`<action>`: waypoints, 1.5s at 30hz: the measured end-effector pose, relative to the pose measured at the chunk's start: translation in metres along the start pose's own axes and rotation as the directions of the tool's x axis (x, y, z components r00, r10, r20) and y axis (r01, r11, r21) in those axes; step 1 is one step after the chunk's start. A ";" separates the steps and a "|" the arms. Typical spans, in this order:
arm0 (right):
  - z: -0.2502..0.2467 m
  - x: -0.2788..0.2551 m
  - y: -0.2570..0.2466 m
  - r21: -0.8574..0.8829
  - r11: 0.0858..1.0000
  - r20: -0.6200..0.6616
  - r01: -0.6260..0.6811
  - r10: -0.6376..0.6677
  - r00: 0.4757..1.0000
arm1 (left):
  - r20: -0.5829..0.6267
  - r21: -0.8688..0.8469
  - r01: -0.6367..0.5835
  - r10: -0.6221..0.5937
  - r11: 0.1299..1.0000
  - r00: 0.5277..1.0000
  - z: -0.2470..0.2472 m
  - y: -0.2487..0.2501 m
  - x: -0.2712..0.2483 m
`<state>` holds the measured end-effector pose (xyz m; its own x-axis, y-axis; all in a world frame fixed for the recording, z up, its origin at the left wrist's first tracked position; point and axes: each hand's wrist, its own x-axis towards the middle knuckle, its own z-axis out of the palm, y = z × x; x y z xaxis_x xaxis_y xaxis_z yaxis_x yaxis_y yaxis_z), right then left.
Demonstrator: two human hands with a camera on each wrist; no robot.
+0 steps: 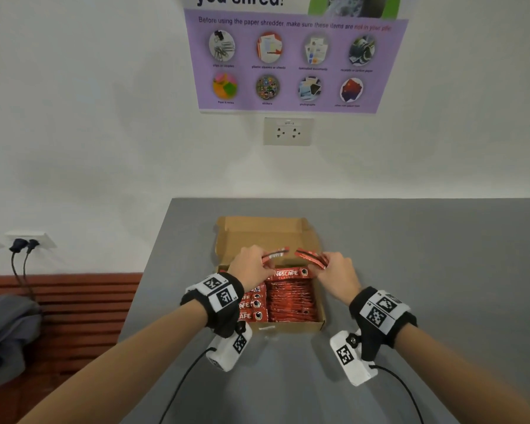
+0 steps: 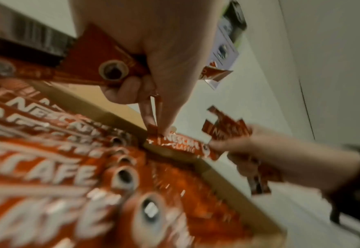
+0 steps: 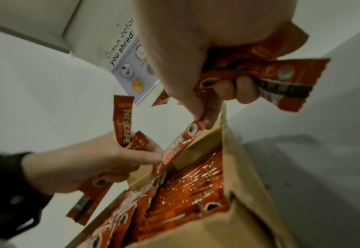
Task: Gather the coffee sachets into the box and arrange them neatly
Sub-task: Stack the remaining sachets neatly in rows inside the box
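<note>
While the open brown cardboard box (image 1: 317, 324) stands on the grey desk (image 1: 426, 255) with its lid flap raised toward the white wall, both hands work above its far end; the left hand (image 1: 251, 267) has its fingers curled around a small bundle of red Nescafé coffee sachets (image 1: 274, 255), and the right hand (image 1: 338, 272) grips a second bundle (image 1: 311, 257) in the same manner; how many sachets each bundle has I cannot count. Between the two hands one single sachet (image 1: 289, 274) stands on its long edge across the box, its long axis from left to right, and the thumb and forefinger of each hand pinch one end of it. Inside the box I count two groups: a row (image 1: 253, 304) on the left lying flat, labels up, and a packed row (image 1: 291, 304) on the right standing on edge; all have the long axis from left to right.
</note>
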<state>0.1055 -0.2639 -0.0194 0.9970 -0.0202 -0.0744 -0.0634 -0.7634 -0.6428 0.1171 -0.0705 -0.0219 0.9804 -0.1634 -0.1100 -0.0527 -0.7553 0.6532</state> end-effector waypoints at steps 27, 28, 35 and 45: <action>0.006 -0.002 -0.023 0.396 0.898 -0.060 0.191 -0.182 0.981 | 0.065 0.110 -0.079 0.072 0.991 0.995 -0.003 0.010 -0.002; 0.005 -0.004 -0.029 0.479 0.861 -0.015 0.170 -0.186 0.982 | 0.057 0.137 -0.091 0.084 0.986 0.995 -0.003 0.012 -0.004; 0.006 -0.010 -0.050 0.476 0.859 -0.002 0.189 -0.214 0.977 | 0.011 0.189 -0.081 0.081 0.979 0.997 -0.007 0.013 -0.012; 0.000 -0.001 -0.064 0.098 0.935 -0.196 0.342 -0.319 0.927 | -0.122 -0.248 -0.024 -0.007 0.968 0.992 -0.024 0.019 -0.018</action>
<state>0.1081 -0.2146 0.0216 0.9534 0.0983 0.2851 0.2774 -0.6568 -0.7012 0.1034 -0.0665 0.0102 0.9966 -0.0793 -0.0220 -0.0272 -0.5700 0.8212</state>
